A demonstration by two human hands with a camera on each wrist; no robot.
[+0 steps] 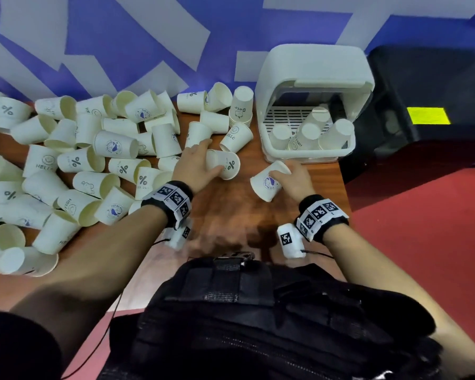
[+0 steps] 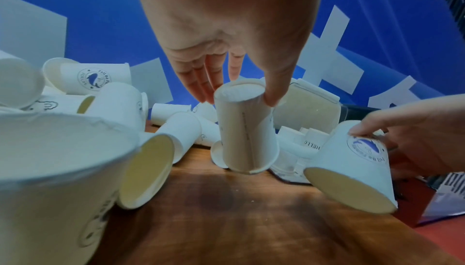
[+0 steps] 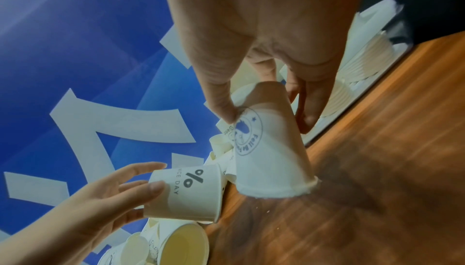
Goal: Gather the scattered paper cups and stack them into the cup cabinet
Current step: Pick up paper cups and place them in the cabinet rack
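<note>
Hands [image 1: 195, 167] [image 1: 294, 178] each hold, seemingly, a cup [image 1: 225, 163].

I see two white paper cups held off the table: a percent-sign cup [image 1: 225, 164] on its side, a whale-badge cup [image 1: 268, 183] tilted mouth-down. A heap of cups [image 1: 74, 165] sprawls left. The white cup cabinet [image 1: 313, 78] stands open, upside-down cups [image 1: 309, 134] inside

Pile of cups [image 1: 74, 160] cut off at left edge
</note>
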